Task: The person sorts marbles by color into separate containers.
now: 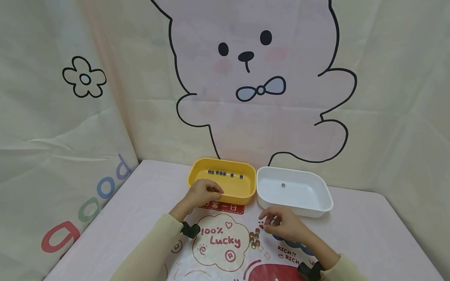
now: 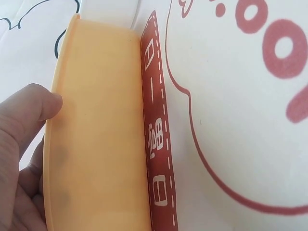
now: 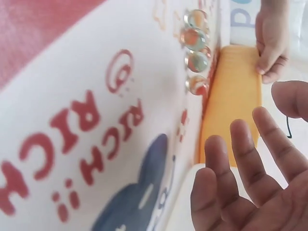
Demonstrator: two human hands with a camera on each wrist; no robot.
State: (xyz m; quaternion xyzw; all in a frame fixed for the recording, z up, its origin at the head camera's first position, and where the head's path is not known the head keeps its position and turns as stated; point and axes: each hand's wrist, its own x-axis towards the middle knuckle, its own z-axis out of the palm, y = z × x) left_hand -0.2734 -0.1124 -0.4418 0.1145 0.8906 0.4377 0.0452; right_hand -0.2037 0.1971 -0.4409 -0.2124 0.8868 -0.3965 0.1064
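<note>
My left hand (image 1: pixel 203 192) is at the near rim of the yellow tray (image 1: pixel 242 200), the thumb (image 2: pixel 50 103) over the edge and the other fingers curled on the inner side, gripping the rim. Several dark blue marbles (image 1: pixel 220 173) lie in a row across this tray's floor. My right hand (image 1: pixel 284 224) hangs just in front of the white tray (image 1: pixel 295 207), fingers spread and loosely bent, holding nothing. Just left of it, several orange-and-clear marbles (image 3: pixel 195 39) are clustered on the tabletop. One small brownish marble (image 1: pixel 283 185) lies in the white tray.
The two trays stand side by side along the table's back edge, against a hanging cloth (image 1: pixel 386 97) with a bear drawing. Another cloth (image 1: pixel 35 125) hangs at the left. The printed tablecloth (image 1: pixel 221 242) carries red lettering and drawings.
</note>
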